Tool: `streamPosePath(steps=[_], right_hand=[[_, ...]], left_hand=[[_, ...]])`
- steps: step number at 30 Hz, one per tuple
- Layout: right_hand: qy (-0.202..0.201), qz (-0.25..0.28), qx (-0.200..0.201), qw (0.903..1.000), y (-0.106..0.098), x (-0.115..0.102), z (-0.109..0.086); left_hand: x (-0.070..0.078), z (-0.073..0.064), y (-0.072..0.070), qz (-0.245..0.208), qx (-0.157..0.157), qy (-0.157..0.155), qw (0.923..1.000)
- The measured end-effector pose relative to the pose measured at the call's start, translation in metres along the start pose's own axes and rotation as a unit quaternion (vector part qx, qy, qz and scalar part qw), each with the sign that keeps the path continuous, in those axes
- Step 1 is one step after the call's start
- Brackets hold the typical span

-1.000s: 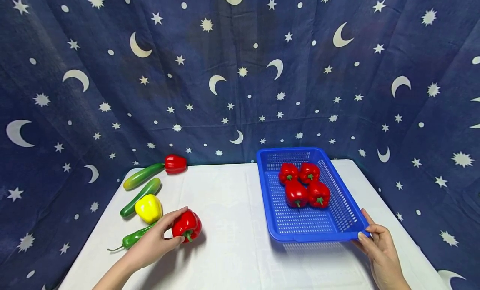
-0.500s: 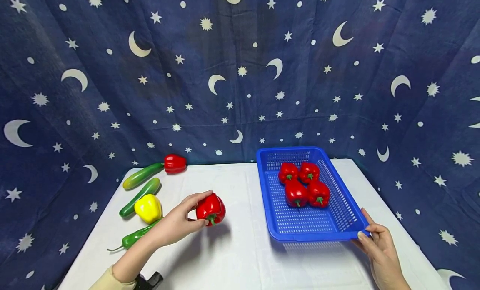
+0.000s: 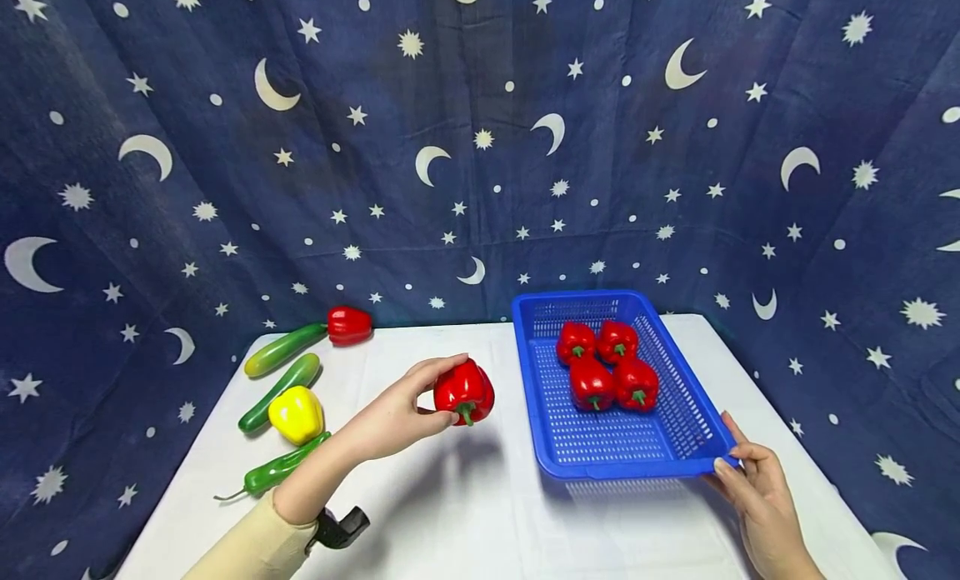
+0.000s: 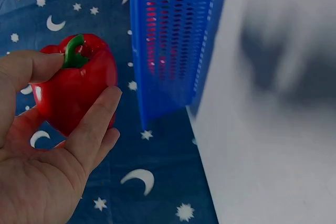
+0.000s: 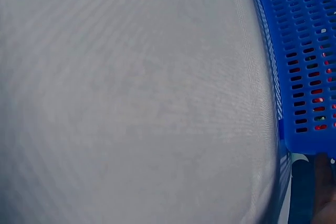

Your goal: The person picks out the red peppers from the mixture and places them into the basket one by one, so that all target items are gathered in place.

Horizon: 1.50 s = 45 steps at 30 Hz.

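A red bell pepper [image 3: 463, 390] with a green stem is pinched between the thumb and fingers of my left hand [image 3: 401, 412], above the white table and left of the basket. In the left wrist view the pepper [image 4: 79, 85] shows its stem under the thumb, fingers along its far side. My right hand [image 3: 765, 501] grips the near right corner of the blue plastic basket [image 3: 622, 470], thumb on the rim. Several red bell peppers [image 3: 592, 386] sit inside the basket. The right wrist view shows the basket's slotted wall [image 5: 302, 77] and a dark bit of the hand at the lower right.
On the table's left side lie a yellow bell pepper [image 3: 297, 415], a long green pepper [image 3: 281, 467], two cucumbers [image 3: 285, 388] and another red bell pepper [image 3: 349, 326]. A dark blue star-and-moon cloth [image 3: 480, 188] hangs behind the white table [image 3: 480, 513].
My left hand has carried the red bell pepper rightward and away from me, from beside the yellow bell pepper toward the basket. The right hand keeps its grip on the basket corner.
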State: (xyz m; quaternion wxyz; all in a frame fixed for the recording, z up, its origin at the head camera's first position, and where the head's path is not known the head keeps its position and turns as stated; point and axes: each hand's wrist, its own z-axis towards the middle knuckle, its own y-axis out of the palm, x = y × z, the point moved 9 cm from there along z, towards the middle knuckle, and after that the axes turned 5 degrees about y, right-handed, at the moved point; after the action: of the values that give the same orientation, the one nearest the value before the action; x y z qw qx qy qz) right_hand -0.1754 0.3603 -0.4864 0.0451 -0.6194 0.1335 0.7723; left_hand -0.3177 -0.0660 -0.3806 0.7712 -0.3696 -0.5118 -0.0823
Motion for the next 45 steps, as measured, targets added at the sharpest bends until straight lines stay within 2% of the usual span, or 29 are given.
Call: streamPosePath(steps=[12, 19, 33, 40, 45], right_hand=[[-0.073, 0.015, -0.026, 0.9969, 0.004, -0.013, -0.001], [-0.079, 0.024, -0.031, 0.9961, 0.003, -0.013, -0.002], [-0.071, 0.019, -0.046, 0.9962, 0.002, -0.009, 0.002], [-0.069, 0.009, -0.05, 0.9964, 0.004, -0.01, 0.002], [-0.069, -0.025, -0.039, 0.9966, 0.003, -0.012, 0.0]], left_hand=[[0.026, 0.024, 0.016, -0.018, -0.017, 0.036, 0.999], [0.04, 0.038, 0.028, -0.016, -0.032, 0.055, 0.9978], [0.069, 0.076, 0.057, 0.008, -0.078, 0.06, 0.9951], [0.069, 0.085, 0.072, 0.043, -0.1, 0.042, 0.9932], [0.072, 0.089, 0.081, 0.046, -0.11, 0.047, 0.9917]])
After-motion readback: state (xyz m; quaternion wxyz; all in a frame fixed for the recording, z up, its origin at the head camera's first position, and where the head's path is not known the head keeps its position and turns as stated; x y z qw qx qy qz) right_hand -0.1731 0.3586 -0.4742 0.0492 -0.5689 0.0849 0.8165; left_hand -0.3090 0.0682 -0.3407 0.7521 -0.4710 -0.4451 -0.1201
